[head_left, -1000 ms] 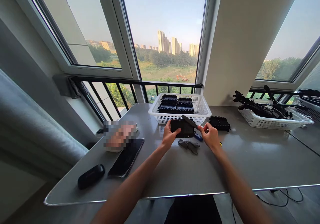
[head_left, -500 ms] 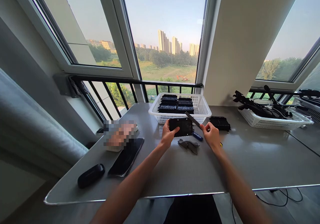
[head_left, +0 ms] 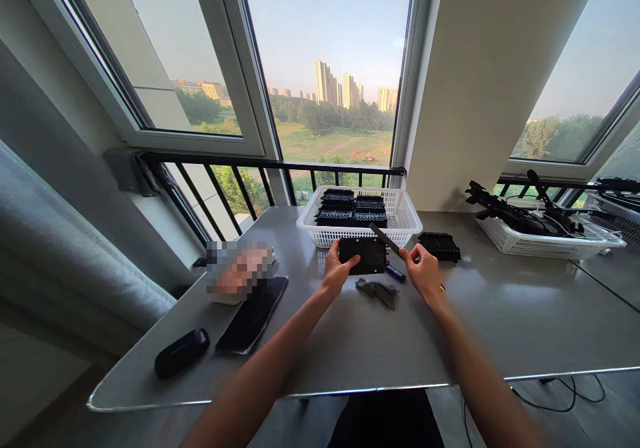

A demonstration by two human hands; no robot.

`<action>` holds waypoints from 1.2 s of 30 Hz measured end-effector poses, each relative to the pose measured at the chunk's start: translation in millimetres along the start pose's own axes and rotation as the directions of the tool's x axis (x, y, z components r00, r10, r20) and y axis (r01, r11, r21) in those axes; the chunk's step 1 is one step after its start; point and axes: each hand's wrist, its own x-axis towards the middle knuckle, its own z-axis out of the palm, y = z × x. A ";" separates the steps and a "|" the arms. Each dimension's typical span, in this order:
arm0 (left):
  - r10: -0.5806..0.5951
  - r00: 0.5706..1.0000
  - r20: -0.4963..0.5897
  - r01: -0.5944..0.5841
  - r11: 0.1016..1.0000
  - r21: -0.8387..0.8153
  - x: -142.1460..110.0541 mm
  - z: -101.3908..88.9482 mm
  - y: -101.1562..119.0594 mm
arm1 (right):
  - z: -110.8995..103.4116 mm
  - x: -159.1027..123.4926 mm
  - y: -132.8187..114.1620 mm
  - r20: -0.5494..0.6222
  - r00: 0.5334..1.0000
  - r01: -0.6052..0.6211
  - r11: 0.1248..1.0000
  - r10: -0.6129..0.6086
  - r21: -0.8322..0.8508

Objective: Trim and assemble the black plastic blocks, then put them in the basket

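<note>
My left hand (head_left: pixel 339 269) grips a flat black rectangular plastic part (head_left: pixel 369 256) by its left side, thumb across its face. Pinched in my right hand (head_left: pixel 423 271) is a flat file (head_left: pixel 384 237), a narrow dark grey strip slanting up to the left. Its far end lies over the upper right edge of the black part; whether they touch, I cannot tell. Below the part, a crumpled grey cloth (head_left: pixel 378 293) rests on the table, with a small dark blue object (head_left: pixel 395 273) just above its right side. Something small and yellow (head_left: pixel 443 289) is mostly hidden behind my right wrist.
Behind my hands stands a white basket (head_left: pixel 311 229) holding several black ridged parts (head_left: pixel 353 209). Another black ridged part (head_left: pixel 439 246) lies right of it. A second basket (head_left: pixel 525 245) with black pieces and cables is farther right. At left are a dark tablet-like slab (head_left: pixel 253 316) and a black case (head_left: pixel 182 353).
The black part in my left hand has shifted very slightly to the right. My right hand and the file keep almost the same position.
</note>
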 end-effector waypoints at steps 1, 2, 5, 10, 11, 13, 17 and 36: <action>-0.005 1.000 0.011 0.005 1.000 -0.006 0.0 0.3 -1.0 | 2.4 -2.0 -2.7 0.024 1.000 0.012 1.000 -0.012 0.007; -0.009 1.000 0.022 0.009 1.000 -0.012 0.1 0.4 -2.3 | 4.7 -4.1 -5.4 0.051 0.998 0.021 1.000 -0.022 0.009; -0.014 0.999 0.040 0.015 1.000 -0.016 1.8 -1.0 -6.3 | 7.7 -7.2 -9.4 0.099 0.995 0.024 1.000 -0.024 -0.002; 0.010 0.999 0.045 -0.009 1.000 -0.004 5.0 -4.2 -9.5 | -3.1 1.2 -0.2 0.003 0.999 -0.033 0.999 0.033 -0.011; 0.013 0.999 0.043 -0.013 1.000 -0.005 4.7 -3.9 -9.1 | -4.9 2.8 1.3 -0.014 0.999 -0.039 0.999 0.039 -0.011; 0.016 0.999 0.041 -0.016 1.000 -0.009 3.2 -2.5 -7.6 | -5.7 3.5 1.7 -0.021 0.999 -0.034 0.999 0.034 0.000; 0.000 0.999 0.046 0.000 1.000 -0.005 -0.8 0.7 -4.4 | 2.5 -2.7 -5.5 0.062 0.998 0.017 1.000 -0.019 0.023; 0.023 0.996 0.085 -0.032 0.993 0.111 -1.0 -1.4 -10.2 | 10.4 -5.9 -6.4 0.161 0.984 0.083 0.996 -0.076 -0.035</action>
